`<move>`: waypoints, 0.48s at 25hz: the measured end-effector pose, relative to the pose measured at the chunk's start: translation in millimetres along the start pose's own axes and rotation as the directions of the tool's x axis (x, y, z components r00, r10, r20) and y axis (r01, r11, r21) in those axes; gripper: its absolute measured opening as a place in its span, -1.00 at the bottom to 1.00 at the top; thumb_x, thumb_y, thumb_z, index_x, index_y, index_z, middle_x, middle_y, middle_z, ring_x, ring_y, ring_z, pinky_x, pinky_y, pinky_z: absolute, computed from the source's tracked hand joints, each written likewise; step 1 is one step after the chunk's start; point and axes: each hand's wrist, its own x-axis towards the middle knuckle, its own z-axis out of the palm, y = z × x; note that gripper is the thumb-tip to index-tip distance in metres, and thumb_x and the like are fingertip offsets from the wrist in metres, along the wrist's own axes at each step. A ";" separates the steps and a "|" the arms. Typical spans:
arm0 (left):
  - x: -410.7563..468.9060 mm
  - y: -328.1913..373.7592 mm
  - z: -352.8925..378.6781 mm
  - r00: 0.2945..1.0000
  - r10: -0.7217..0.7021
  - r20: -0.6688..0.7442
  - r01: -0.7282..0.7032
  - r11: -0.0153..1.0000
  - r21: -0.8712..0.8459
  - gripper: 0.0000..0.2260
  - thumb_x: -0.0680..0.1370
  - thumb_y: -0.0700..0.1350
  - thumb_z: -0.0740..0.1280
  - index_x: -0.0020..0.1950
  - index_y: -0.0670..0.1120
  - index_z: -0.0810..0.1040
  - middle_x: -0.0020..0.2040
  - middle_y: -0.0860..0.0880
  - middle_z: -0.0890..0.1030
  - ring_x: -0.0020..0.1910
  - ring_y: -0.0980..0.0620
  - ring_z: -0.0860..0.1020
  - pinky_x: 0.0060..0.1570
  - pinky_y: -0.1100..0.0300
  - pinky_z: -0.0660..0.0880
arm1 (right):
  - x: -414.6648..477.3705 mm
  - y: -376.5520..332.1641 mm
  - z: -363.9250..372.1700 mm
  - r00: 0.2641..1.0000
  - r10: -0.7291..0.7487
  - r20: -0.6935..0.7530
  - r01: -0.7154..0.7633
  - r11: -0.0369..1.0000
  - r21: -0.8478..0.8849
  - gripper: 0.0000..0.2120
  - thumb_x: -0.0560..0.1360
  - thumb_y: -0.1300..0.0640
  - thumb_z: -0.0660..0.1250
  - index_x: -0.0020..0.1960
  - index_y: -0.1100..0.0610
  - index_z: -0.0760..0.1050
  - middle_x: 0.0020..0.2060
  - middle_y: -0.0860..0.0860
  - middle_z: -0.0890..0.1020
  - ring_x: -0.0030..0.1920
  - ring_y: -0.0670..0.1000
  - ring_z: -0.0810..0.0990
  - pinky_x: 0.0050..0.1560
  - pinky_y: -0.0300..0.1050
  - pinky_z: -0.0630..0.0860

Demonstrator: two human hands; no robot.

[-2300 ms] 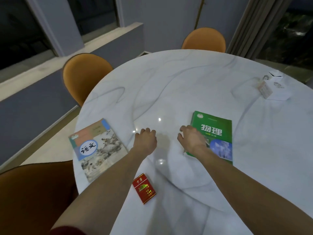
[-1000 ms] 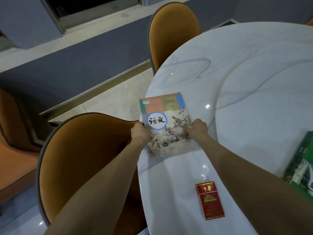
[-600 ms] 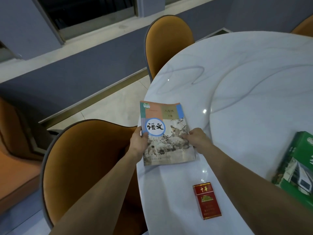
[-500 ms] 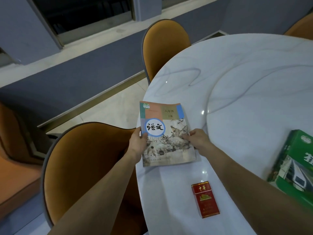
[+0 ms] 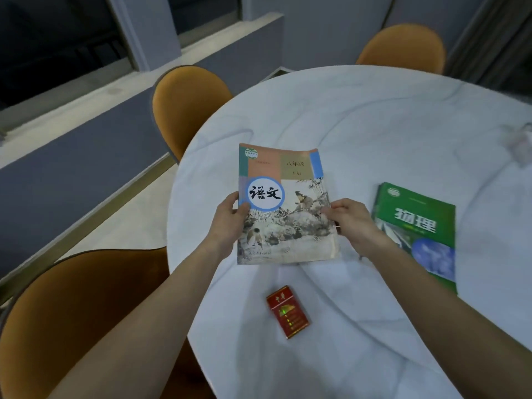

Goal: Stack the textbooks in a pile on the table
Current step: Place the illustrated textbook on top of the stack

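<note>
Language textbook (image 5: 288, 208): between left hand (image 5: 227, 226) and right hand (image 5: 354, 223), over the tabletop (image 5: 359, 133)
Physics textbook (image 5: 417, 226): flat, just right of the right hand
Small box (image 5: 287, 311): nearer the person (lying flat)

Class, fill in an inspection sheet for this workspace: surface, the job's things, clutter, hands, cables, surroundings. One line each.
Surface: round white marble table.
Job's things: painted-cover textbook held in both hands above the table; green textbook flat to its right, nothing stacked on it yet.
Clutter: red packet near the front edge; blurred white object at far right.
Hands: left hand grips the book's left edge, right hand its right edge.
Cables: nothing seen.
Surroundings: orange chairs, grey wall, dark window.
</note>
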 end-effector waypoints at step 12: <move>-7.8 43.5 165.4 0.938 0.148 0.313 -0.211 0.961 0.178 -0.71 0.62 -0.18 0.18 0.35 -0.08 0.43 -0.31 0.00 0.47 -0.36 0.08 0.37 -0.34 0.26 0.32 | -39.8 45.7 -165.9 0.949 0.014 -0.314 0.031 0.990 0.140 -0.86 0.48 0.21 0.39 -0.20 0.15 0.44 -0.34 0.04 0.52 -0.29 0.00 0.53 -0.11 -0.06 0.57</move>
